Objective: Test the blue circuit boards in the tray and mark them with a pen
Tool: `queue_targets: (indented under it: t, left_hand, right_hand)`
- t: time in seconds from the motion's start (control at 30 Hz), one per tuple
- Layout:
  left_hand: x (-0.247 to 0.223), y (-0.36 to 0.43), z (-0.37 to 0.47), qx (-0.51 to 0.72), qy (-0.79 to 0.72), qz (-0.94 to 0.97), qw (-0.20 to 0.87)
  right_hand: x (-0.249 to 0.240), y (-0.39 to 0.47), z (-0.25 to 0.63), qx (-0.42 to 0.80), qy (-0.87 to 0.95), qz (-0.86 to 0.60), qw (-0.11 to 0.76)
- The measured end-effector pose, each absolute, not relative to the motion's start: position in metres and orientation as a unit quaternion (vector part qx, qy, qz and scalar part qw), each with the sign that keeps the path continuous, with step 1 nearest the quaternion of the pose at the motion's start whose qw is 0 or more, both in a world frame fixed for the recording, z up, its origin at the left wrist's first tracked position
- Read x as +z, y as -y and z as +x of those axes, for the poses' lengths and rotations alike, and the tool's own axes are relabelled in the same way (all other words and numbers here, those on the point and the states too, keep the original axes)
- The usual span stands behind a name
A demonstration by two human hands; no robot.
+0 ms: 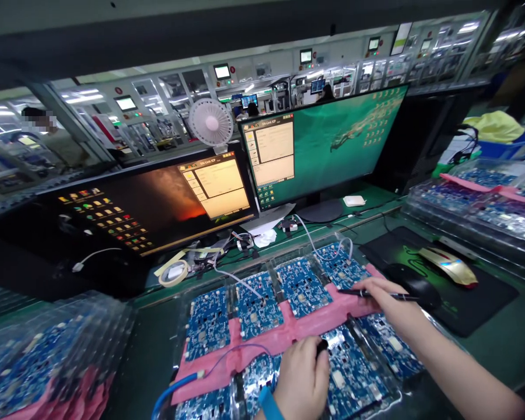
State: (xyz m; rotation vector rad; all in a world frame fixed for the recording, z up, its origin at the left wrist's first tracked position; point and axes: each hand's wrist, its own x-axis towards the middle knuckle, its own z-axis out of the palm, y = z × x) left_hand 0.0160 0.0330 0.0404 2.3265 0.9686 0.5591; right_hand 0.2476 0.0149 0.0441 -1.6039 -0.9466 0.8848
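A clear tray [391,402] holds several blue circuit boards [207,318], with pink sheeting [266,341] laid across their middle. My left hand [304,376], with a blue band [270,403] at the wrist, is over the front boards. Its fingers are curled round a small black object [322,347]. At the right end of the pink sheeting, my right hand [382,297] holds a dark pen [354,292], its tip pointing left. One white cable ends on a board at the back right, another on a board further left.
Two monitors [324,154] stand behind the tray, with a small fan [210,121] between them. Stacked board trays lie left [39,356] and right [485,204]. A black mouse [413,284] and a gold mouse [448,265] rest on a mat. Tape [174,273] lies behind the tray.
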Motion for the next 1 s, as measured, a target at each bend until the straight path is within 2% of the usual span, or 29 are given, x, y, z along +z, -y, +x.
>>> queue_targets:
  t: [0.17, 0.27, 0.37, 0.5, 0.6, 0.7, 0.8, 1.0]
  left_hand:
    - [0.037, -0.035, 0.016, 0.245, -0.396, 0.829, 0.308]
    - [0.038, -0.036, 0.015, 0.247, -0.394, 0.827, 0.316]
    - [0.040, -0.036, 0.015, 0.249, -0.382, 0.835, 0.308]
    - [0.043, -0.036, 0.015, 0.233, -0.352, 0.858, 0.293]
    - [0.040, -0.036, 0.015, 0.219, -0.330, 0.875, 0.277]
    - [0.036, -0.038, 0.014, 0.227, -0.306, 0.885, 0.268]
    - [0.037, -0.041, 0.013, 0.236, -0.289, 0.878, 0.299]
    - [0.043, -0.040, 0.014, 0.244, -0.287, 0.853, 0.361]
  right_hand:
    - [0.056, 0.005, 0.199, 0.497, 0.297, -0.531, 0.618]
    - [0.062, 0.008, 0.187, 0.515, 0.269, -0.523, 0.623]
    - [0.062, 0.007, 0.185, 0.524, 0.271, -0.554, 0.587]
    - [0.054, 0.006, 0.184, 0.517, 0.366, -0.588, 0.502]
    - [0.045, 0.006, 0.179, 0.499, 0.405, -0.591, 0.488]
    - [0.036, 0.004, 0.170, 0.532, 0.400, -0.576, 0.474]
    - [0.031, 0.001, 0.161, 0.552, 0.426, -0.562, 0.444]
    - [0.050, -0.004, 0.161, 0.479, 0.531, -0.564, 0.413]
